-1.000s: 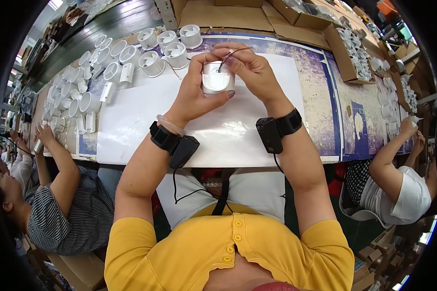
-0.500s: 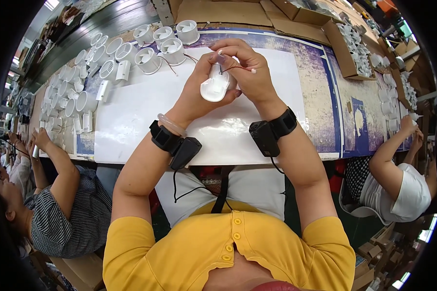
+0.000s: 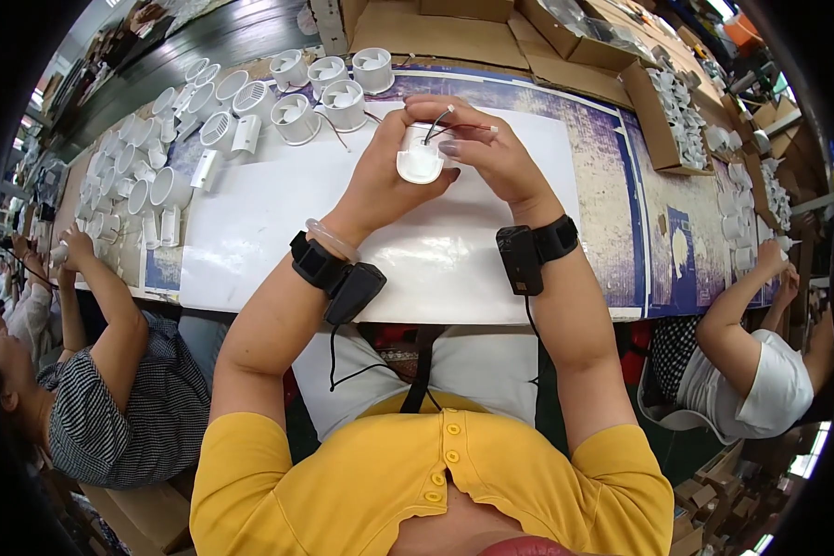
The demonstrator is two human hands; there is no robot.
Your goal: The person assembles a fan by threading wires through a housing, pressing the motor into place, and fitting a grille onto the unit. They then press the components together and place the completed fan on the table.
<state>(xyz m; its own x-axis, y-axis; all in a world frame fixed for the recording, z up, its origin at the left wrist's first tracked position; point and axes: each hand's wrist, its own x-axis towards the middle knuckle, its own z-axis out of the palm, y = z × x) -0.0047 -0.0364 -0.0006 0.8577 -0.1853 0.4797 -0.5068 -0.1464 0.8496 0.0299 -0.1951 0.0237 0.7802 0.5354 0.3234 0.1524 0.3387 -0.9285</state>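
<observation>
Above the white sheet, both hands hold a white plastic fan housing (image 3: 420, 167), its rounded end facing me. My left hand (image 3: 385, 165) is wrapped round its left side and underside, closed on it. From the right, my right hand (image 3: 500, 159) curls over the far side, its thumb by the housing's upper right edge. Thin dark and red wires (image 3: 463, 127) with small white plugs stick out of the housing between the hands. The fingers hide the far part of the housing.
White fan units (image 3: 344, 104) with blades stand beyond my left hand. Several white round shells (image 3: 170, 188) and small covers (image 3: 204, 170) crowd the left. Cardboard boxes (image 3: 663, 120) of white parts line the far right. Co-workers sit at both sides, a person's arm (image 3: 111, 278) on the left.
The housing has been turned, so its rounded end sits straighter toward me. My right fingers have moved off the wires, which now stand up freely. The view has shifted slightly.
</observation>
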